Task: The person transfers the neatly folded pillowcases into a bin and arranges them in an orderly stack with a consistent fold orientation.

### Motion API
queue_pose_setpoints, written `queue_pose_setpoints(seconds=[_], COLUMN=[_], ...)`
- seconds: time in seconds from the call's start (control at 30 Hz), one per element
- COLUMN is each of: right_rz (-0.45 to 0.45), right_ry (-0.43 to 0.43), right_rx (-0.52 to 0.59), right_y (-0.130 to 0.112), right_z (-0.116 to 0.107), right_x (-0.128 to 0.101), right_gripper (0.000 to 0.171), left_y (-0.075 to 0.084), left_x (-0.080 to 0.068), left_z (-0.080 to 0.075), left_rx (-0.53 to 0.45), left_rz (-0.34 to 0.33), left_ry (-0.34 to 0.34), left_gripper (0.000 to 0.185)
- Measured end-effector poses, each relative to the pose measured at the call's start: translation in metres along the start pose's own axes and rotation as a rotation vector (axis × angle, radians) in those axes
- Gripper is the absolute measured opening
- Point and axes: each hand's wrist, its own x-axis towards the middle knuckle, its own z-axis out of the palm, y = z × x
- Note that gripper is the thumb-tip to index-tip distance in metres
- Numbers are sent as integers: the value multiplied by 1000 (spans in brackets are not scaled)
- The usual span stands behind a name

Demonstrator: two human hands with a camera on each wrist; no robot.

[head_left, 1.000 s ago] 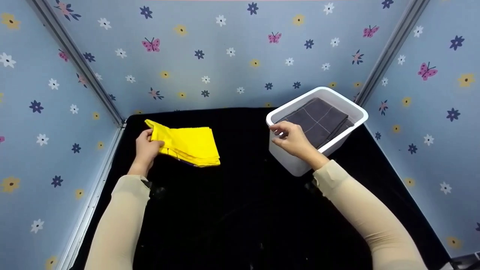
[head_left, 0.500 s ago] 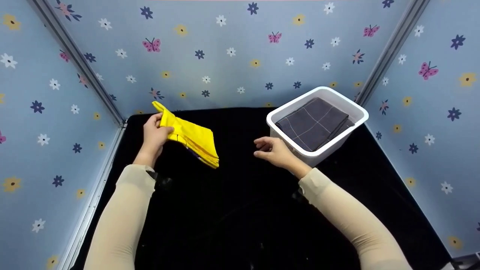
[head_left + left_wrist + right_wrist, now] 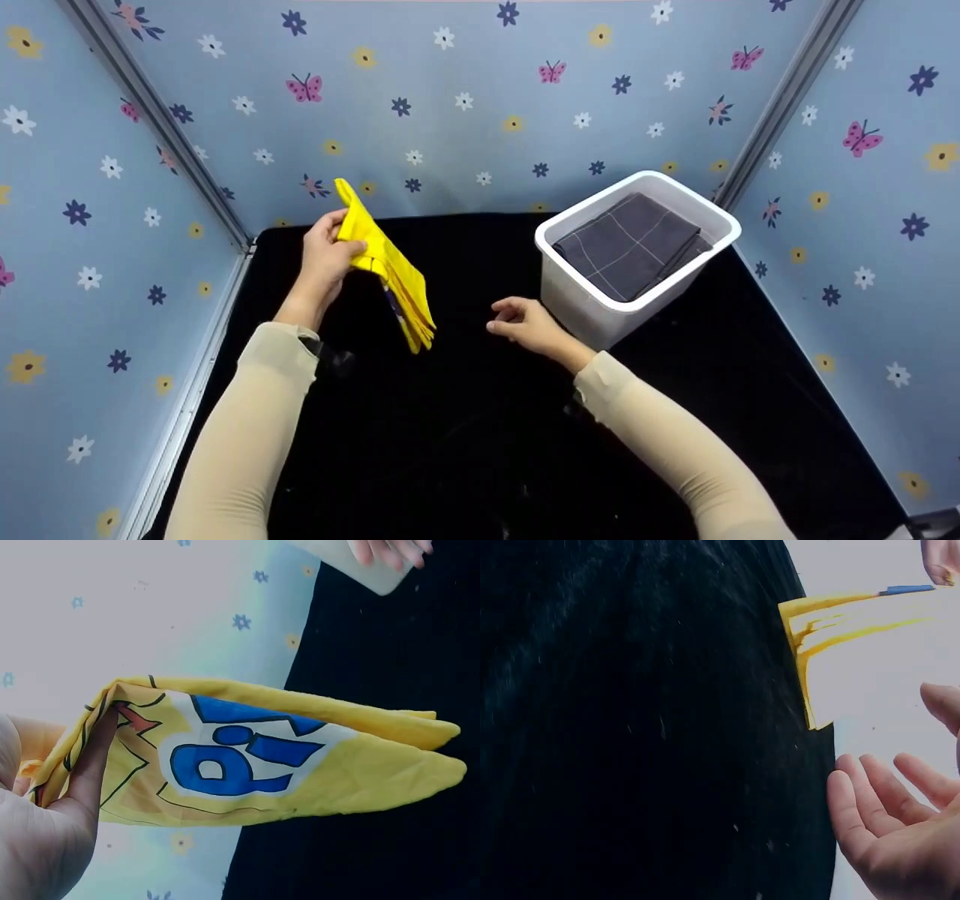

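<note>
My left hand point(image 3: 324, 255) pinches one end of a folded yellow cloth point(image 3: 390, 270) between thumb and fingers. The cloth hangs at a slant over the black surface, its layered free end lower and to the right. In the left wrist view, the cloth point(image 3: 360, 765) shows blue lettering on white and black printed lines. My right hand point(image 3: 529, 326) holds nothing; its fingers are relaxed and loosely bent, to the right of the cloth and in front of the white bin. In the right wrist view, the right hand point(image 3: 900, 825) lies below the cloth's pale, overexposed layers point(image 3: 855, 652).
A white plastic bin point(image 3: 581, 289) stands at the back right, holding a folded dark grey checked cloth point(image 3: 630, 240). Black fabric point(image 3: 465, 435) covers the table. Walls point(image 3: 450, 90) with flower and butterfly prints enclose the back and both sides.
My left hand has lifted the yellow cloth up and to the right, tilting it from nearly flat to steep. The right hand has moved left and down, away from the bin's rim.
</note>
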Motion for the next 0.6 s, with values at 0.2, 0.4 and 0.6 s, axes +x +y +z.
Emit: queue_pose_setpoints(seconds=[0.2, 0.4, 0.6], right_rz=[128, 238, 331], right_ry=[-13, 0, 10], right_rx=[148, 305, 477], right_y=[6, 10, 12], right_z=[21, 36, 49], right_x=[1, 4, 8], right_gripper=[50, 52, 61], left_y=[10, 19, 25], left_x=[-6, -14, -23], left_z=[15, 30, 46], left_rx=[-42, -130, -174], left_rz=[4, 2, 30], left_ry=[-44, -80, -122], left_gripper=[65, 65, 66])
